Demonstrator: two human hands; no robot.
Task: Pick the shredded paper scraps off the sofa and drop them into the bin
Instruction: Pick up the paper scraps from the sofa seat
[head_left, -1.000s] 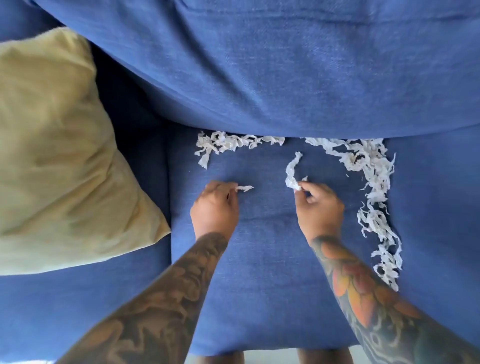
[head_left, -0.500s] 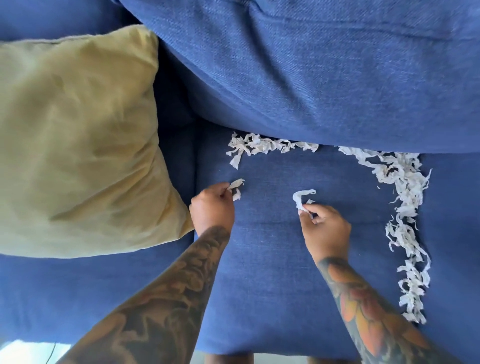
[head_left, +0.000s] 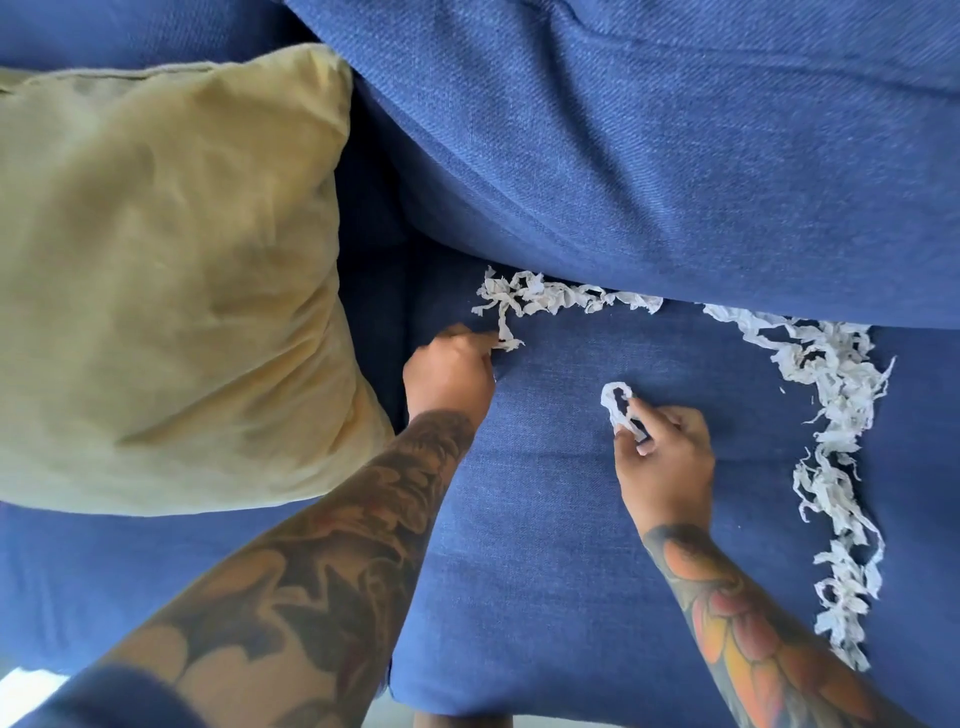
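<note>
1. Left hand pinches a paper scrap at the near end of the back-crease strip, just beside the yellow cushion.
2. Right hand pinches a curled scrap over the bare mid-seat cushion.
3. A long scrap trail lines the seat's right edge.

Two tattooed arms reach forward, both hands curled in a pinch.

The left hand lies farther and to the left, knuckles up, fingertips pinched on a white shredded paper strip. The right hand, nearer and right, grips a looped white paper scrap between thumb and fingers.
</note>
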